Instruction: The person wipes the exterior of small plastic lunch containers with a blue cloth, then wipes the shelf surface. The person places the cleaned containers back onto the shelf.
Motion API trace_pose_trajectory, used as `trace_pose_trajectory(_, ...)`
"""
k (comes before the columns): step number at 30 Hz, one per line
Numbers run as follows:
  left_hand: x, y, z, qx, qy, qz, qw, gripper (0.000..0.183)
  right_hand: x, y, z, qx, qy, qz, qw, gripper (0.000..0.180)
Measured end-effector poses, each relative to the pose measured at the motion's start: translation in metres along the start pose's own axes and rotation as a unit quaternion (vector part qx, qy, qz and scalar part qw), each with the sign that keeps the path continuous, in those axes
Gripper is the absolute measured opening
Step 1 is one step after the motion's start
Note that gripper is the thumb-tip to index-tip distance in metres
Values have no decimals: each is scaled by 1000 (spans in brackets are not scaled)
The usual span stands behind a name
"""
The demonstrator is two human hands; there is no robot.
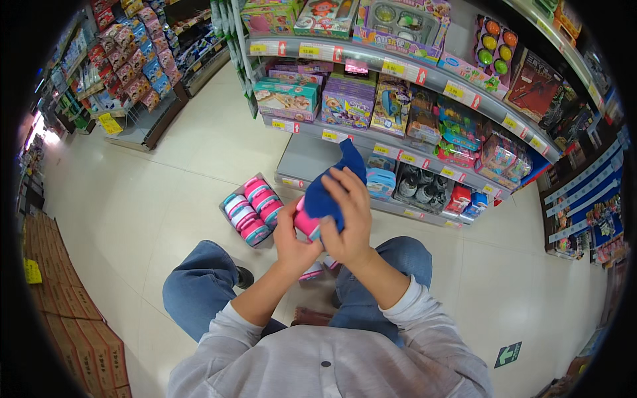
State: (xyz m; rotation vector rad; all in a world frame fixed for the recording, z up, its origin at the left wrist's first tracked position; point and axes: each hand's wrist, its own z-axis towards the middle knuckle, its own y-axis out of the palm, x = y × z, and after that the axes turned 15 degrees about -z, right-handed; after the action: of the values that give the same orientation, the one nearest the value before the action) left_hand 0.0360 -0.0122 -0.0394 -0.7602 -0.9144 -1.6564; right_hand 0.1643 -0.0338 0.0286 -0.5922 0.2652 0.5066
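Note:
My left hand (293, 244) grips a pink container with teal and white parts (306, 224), held up in front of me. Against it my right hand (351, 219) presses a dark blue cloth (321, 194), which covers the container's upper side; one end of the cloth sticks up towards the shelf. To the left, an open box (234, 226) on the floor holds several similar pink, teal and white containers (258, 188). Below my wrists, two more of these pieces (312, 271) show partly on the floor between my legs.
A curved store shelf (308, 142) full of boxed toys (347, 102) stands ahead. Its bottom deck (303, 159) juts out close beyond my hands. A snack display rack (134, 64) is at the upper left, stacked cartons (74, 318) at the lower left. My knees (199, 288) flank the work.

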Motion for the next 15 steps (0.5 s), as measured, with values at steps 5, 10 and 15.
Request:
trace_pose_trajectory(5,35,4,-9,24,-39,-182,982,69,9,5,-1,-53,241,305,920,39)
trace_pose_trajectory(10,42,10,8,212,-74,-303,926,62,-5,25,-26,-28,112,65,991,52)
trace_pose_trajectory(15,36,7,6,66,47,-144,986,63,4,28,-37,-60,183,215,957,54)
